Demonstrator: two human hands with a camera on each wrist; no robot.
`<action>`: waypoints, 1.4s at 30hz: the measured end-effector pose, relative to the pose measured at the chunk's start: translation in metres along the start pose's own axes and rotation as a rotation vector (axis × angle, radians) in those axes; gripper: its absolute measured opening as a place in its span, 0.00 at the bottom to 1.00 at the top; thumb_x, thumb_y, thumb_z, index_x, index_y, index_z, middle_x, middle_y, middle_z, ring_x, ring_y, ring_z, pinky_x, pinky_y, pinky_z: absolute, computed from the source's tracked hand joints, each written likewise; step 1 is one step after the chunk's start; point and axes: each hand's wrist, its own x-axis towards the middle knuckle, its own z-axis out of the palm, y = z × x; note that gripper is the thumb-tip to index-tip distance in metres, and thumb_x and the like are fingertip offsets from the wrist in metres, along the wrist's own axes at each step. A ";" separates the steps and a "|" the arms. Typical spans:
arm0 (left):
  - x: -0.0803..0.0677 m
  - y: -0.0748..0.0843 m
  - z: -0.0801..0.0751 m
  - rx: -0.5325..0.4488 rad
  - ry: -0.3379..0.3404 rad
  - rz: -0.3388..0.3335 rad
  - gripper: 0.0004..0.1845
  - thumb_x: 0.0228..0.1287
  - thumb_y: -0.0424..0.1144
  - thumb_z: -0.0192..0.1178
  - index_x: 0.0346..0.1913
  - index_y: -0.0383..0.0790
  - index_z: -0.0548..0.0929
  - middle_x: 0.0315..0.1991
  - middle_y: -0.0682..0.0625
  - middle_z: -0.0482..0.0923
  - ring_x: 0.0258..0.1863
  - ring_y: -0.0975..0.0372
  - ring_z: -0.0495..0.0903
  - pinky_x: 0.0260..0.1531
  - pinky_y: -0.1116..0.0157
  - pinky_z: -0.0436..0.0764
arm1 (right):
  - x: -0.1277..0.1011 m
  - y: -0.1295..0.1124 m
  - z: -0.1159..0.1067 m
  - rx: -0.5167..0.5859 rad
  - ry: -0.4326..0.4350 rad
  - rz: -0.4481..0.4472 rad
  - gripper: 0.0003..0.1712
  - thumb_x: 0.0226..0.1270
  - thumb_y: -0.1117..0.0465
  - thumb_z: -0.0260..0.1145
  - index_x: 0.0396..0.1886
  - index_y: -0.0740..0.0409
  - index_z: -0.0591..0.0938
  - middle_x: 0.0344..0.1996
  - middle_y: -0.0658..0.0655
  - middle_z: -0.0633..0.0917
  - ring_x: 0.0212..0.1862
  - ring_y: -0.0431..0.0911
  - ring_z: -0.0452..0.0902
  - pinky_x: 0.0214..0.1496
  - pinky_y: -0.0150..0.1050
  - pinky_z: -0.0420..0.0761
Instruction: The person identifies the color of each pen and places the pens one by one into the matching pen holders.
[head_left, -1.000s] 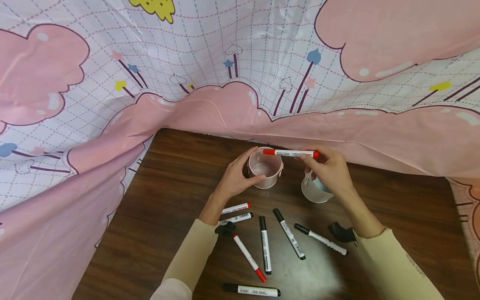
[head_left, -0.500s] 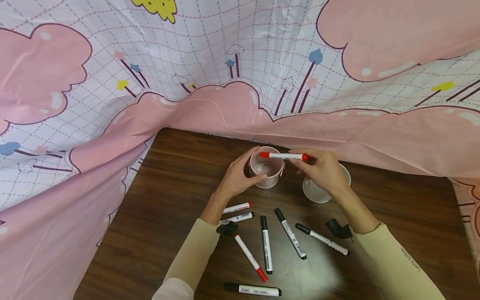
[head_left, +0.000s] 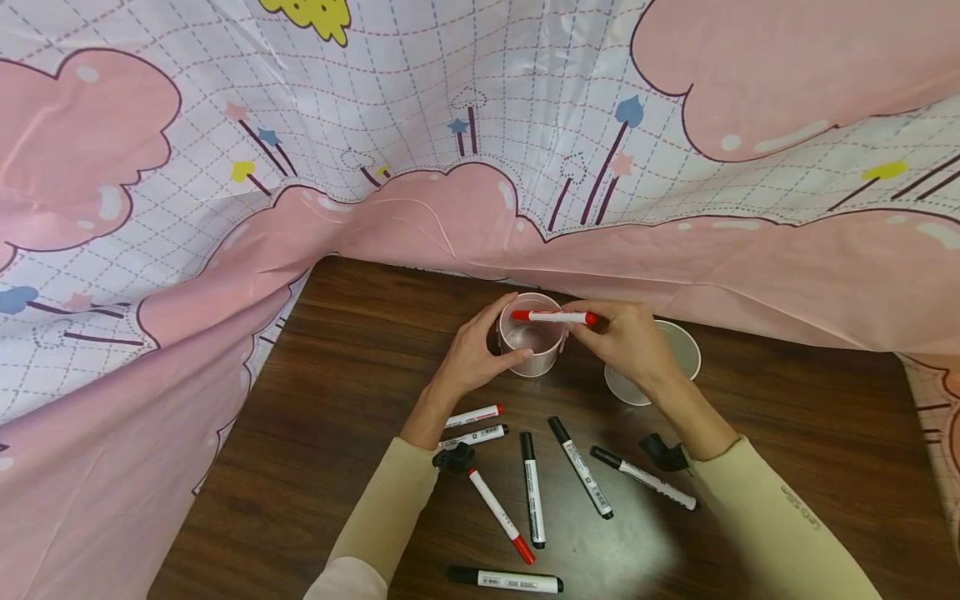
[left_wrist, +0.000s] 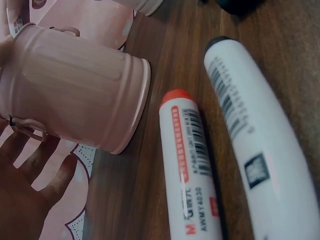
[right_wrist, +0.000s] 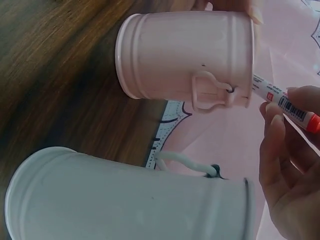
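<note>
A small pink metal bucket point(head_left: 531, 365) with loop handles stands upright near the table's back edge. My left hand point(head_left: 468, 354) holds it from the left, thumb at the near rim and fingers round the far side. Between thumb and fingers, my right hand point(head_left: 637, 346) pinches a white marker with red ends point(head_left: 555, 317). The marker lies nearly level in the head view, its left end over the bucket's opening. In the right wrist view, the marker point(right_wrist: 287, 106) passes behind the bucket's rim. A white bucket point(head_left: 626, 390) sits under my right forearm, partly hidden.
Black-capped markers point(head_left: 581, 467) and red-capped markers point(head_left: 501, 521) lie scattered in front of the buckets. A black-capped marker point(head_left: 506, 580) lies nearest me. A pink and white patterned cloth point(head_left: 480, 217) hangs behind the wooden table point(head_left: 360, 333).
My right hand has moved left with the red marker, bringing its left end farther over the pink bucket. More of the white bucket shows now. My left hand stays on the pink bucket.
</note>
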 end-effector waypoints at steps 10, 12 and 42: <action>0.000 0.000 0.000 0.017 -0.002 0.000 0.48 0.54 0.52 0.75 0.76 0.56 0.61 0.69 0.55 0.69 0.66 0.63 0.70 0.65 0.57 0.70 | 0.001 -0.001 0.008 -0.061 0.016 -0.045 0.12 0.58 0.63 0.75 0.43 0.53 0.90 0.26 0.47 0.84 0.25 0.41 0.72 0.26 0.38 0.71; 0.000 0.000 0.000 0.024 -0.001 0.000 0.48 0.54 0.52 0.75 0.76 0.56 0.61 0.69 0.55 0.69 0.66 0.62 0.70 0.65 0.57 0.70 | 0.002 -0.002 0.009 -0.081 0.007 -0.040 0.12 0.58 0.63 0.74 0.44 0.53 0.90 0.29 0.49 0.85 0.27 0.43 0.73 0.28 0.39 0.72; -0.001 -0.001 0.000 -0.020 -0.013 0.015 0.48 0.55 0.48 0.75 0.77 0.53 0.60 0.69 0.48 0.70 0.66 0.55 0.72 0.65 0.55 0.70 | -0.011 -0.003 0.029 -0.247 0.041 -0.118 0.50 0.49 0.38 0.76 0.72 0.50 0.72 0.69 0.60 0.72 0.61 0.63 0.71 0.49 0.60 0.79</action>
